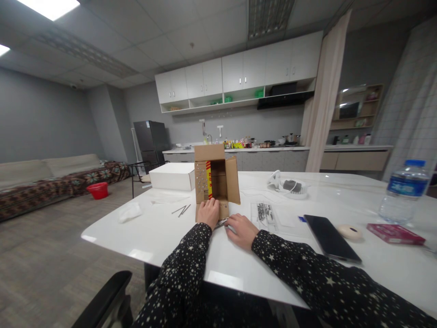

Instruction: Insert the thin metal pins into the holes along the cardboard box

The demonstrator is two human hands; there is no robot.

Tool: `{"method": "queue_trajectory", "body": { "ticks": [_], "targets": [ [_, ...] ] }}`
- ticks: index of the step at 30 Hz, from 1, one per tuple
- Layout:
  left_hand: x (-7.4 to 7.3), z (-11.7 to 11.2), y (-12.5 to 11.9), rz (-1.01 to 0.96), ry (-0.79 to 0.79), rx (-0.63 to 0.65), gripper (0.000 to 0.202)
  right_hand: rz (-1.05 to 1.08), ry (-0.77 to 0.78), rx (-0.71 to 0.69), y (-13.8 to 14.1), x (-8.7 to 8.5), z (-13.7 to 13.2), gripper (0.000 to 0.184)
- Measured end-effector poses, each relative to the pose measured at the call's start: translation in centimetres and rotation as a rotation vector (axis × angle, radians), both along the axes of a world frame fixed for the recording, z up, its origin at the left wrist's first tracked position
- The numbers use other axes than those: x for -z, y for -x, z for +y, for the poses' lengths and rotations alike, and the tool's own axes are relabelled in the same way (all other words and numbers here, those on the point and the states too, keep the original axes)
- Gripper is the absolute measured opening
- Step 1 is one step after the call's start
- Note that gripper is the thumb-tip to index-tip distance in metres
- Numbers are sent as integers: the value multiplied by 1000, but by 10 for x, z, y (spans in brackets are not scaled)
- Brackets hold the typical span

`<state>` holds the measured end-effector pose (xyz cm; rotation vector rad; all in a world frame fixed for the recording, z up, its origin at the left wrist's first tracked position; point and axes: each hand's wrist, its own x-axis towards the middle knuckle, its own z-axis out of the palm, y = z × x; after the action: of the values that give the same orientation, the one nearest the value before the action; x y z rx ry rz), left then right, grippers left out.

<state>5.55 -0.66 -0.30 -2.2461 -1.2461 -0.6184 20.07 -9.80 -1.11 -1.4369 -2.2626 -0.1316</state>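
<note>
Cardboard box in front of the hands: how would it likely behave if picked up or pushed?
The cardboard box is probably light for its size, as its open front shows mostly bare cardboard inside. It may slide easily when nudged, since the white table looks glossy. Its flaps would likely swing at their creases, as they stand splayed open.

Grey walls [41,114], white cabinets [235,70], patterned sofa [58,183].

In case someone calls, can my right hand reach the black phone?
Likely yes: nothing covers the black phone, which lies just beyond your right sleeve, though your right hand is at the metal pieces.
</note>
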Motion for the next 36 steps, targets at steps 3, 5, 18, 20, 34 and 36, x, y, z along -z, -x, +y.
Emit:
{"method": "queue_trajectory", "body": {
  "ticks": [3, 5, 18, 20, 34, 36],
  "targets": [
    [-1, -1, 0, -2, 9, 1, 20, 4, 3, -3, 0, 1, 0, 17],
    [-1, -1, -1, -10, 13, 5, 20, 7, 2, -5, 0, 2, 1, 17],
    [-3, -6, -3, -85, -5, 6, 22, -10, -12, -6, 0, 2, 1, 17],
    [-4, -7, -4, -95, -16, 8, 22, -6, -13, -7, -1, 2, 1, 17],
    [-10, -15, -2, -130, 20, 65, 12, -11, -4, -2, -1, 1, 1, 18],
    [-10, -15, -2, -127, 29, 68, 11, -13, -3, -2, -1, 1, 1, 17]
  ]
}}
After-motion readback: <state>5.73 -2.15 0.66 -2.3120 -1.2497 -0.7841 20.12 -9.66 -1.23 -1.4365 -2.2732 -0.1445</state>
